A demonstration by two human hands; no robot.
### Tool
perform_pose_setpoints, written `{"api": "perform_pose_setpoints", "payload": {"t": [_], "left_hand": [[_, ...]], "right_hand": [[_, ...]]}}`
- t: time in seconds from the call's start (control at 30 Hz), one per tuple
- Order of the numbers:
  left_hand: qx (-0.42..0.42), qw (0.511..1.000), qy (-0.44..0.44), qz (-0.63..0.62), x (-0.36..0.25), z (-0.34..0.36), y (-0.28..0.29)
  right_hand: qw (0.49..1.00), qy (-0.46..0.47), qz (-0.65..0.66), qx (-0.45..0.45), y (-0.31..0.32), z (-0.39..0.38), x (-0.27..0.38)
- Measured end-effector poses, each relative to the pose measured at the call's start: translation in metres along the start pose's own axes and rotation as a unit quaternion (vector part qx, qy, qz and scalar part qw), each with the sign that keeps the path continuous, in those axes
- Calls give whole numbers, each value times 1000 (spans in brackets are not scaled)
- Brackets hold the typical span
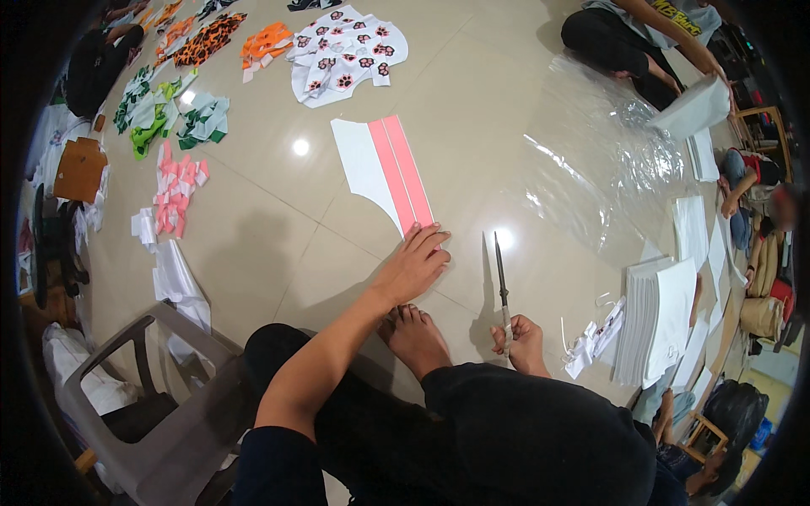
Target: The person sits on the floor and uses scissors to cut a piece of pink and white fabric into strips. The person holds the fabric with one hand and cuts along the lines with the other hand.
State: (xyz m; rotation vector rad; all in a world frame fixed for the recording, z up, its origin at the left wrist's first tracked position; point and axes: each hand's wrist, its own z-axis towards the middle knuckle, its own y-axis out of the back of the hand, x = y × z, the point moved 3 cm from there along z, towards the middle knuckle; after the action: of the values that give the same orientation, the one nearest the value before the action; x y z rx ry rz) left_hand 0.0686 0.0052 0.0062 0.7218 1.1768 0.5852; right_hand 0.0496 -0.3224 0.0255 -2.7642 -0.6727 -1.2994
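Observation:
A flat cut piece [364, 177] lies on the floor ahead of me, white on its left with a curved lower edge. Two pink stripes run along its right; whether it is cloth or card I cannot tell. My left hand [412, 266] rests on its lower end, fingers stretched out over the pink. To the right, my right hand [521, 344] is closed round the handles of a pair of scissors [502, 282]. The dark blades are together and point away from me, apart from the piece. My bare foot [415, 337] is just below the left hand.
Cloth scraps in green [156, 114], pink [178, 187] and paw print [346, 57] lie left and far. A grey plastic chair [160, 422] stands near left. Clear plastic sheeting [599, 152] and stacked white sheets [654, 320] lie right. A person [641, 42] sits far right.

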Motion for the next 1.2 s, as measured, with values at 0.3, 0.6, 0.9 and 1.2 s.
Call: {"api": "perform_pose_setpoints", "payload": {"t": [0.3,0.6,0.9,1.2], "left_hand": [[-208,913,248,-250,-6,0,-7],[-66,992,103,9,-14,-24,11],[-119,964,177,161,2,-16,1],[-48,942,239,230,-5,-20,-16]], "right_hand": [[1000,-18,6,-3,-1,-6,-7],[1000,-17,-18,-15,1,-28,-22],[930,182,-259,185,-100,-17,-14],[698,421,-520,255,-220,4,-9]]}}
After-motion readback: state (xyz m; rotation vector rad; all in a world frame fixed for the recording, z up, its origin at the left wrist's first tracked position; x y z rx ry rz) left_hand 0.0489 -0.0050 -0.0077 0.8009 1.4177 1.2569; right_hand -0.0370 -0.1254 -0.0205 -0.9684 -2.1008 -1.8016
